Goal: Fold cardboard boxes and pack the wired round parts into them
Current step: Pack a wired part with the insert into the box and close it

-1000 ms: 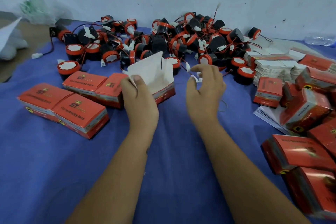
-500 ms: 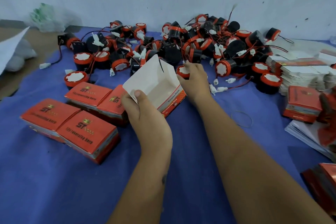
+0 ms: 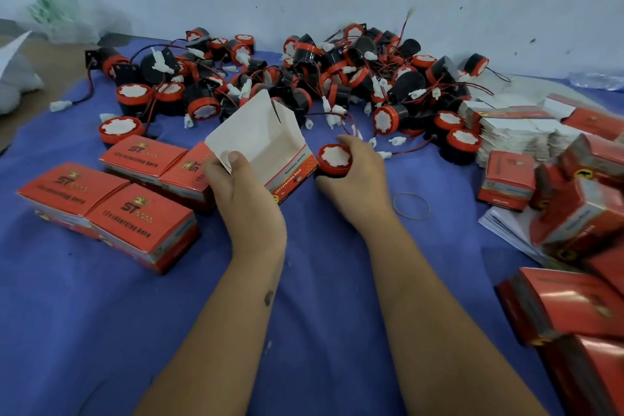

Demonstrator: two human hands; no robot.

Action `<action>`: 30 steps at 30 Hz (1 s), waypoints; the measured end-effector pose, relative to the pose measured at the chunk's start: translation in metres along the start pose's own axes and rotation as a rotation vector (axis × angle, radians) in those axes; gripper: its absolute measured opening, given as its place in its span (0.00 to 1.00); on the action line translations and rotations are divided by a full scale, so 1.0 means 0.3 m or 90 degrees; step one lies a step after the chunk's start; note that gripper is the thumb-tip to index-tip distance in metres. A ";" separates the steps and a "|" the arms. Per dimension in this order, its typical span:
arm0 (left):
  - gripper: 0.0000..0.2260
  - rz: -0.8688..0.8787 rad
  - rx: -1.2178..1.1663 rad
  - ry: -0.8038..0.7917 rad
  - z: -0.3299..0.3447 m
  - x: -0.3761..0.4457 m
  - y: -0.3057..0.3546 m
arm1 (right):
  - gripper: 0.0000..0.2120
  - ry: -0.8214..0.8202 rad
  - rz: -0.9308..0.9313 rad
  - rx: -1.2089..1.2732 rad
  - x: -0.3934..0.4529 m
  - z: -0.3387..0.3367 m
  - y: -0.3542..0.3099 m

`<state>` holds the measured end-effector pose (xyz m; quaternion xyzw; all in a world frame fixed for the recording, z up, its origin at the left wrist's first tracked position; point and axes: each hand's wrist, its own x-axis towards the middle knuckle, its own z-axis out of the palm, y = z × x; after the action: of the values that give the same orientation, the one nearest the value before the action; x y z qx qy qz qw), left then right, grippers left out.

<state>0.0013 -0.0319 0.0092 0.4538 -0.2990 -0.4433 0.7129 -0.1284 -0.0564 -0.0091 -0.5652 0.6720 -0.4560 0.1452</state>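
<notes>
Nearest the camera, two bare forearms reach out over the blue cloth-covered table (image 3: 84,314), the working surface for everything here. The left hand (image 3: 243,199) pinches the white inner flap of an open red-and-white cardboard box (image 3: 270,149), thumb on the flap, tilting the mouth toward the right, likely so a part can be slid straight in. Just beside that mouth, the right hand (image 3: 358,186) has its fingers curled round a round black part with a red rim and white face (image 3: 335,160), its wire trailing back toward the pile. To the left, closed red printed boxes (image 3: 111,209) sit in pairs, seemingly finished and set out of the way. At right lie folded red boxes (image 3: 580,304) and a stack of flat white box blanks (image 3: 510,132), within easy reach. Farthest, against the wall, the heap of wired round parts (image 3: 337,84) waits.
</notes>
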 end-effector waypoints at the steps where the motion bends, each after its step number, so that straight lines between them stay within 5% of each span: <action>1: 0.09 -0.014 0.017 -0.016 -0.004 0.000 0.000 | 0.30 0.081 0.010 0.008 -0.014 -0.012 -0.005; 5: 0.08 -0.007 0.203 -0.128 -0.025 -0.006 -0.008 | 0.28 0.381 0.063 0.111 -0.089 -0.074 -0.025; 9: 0.06 0.003 0.357 -0.300 -0.035 -0.024 -0.032 | 0.27 0.484 -0.088 0.138 -0.190 -0.104 -0.071; 13: 0.16 0.007 0.354 -0.365 -0.033 -0.051 -0.018 | 0.29 0.384 -0.237 0.060 -0.272 -0.074 -0.120; 16: 0.26 -0.092 0.210 -0.357 -0.040 -0.050 -0.006 | 0.28 0.285 -0.289 -0.057 -0.289 -0.051 -0.140; 24: 0.13 -0.040 0.220 -0.378 -0.044 -0.036 -0.023 | 0.21 0.195 -0.236 -0.280 -0.288 -0.062 -0.128; 30: 0.15 -0.032 0.231 -0.360 -0.037 -0.022 -0.046 | 0.08 0.213 -0.289 -0.330 -0.285 -0.064 -0.117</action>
<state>0.0026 -0.0243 -0.0079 0.4395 -0.5476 -0.5088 0.4981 -0.0927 0.0305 0.0010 -0.6350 0.6375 -0.3773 -0.2192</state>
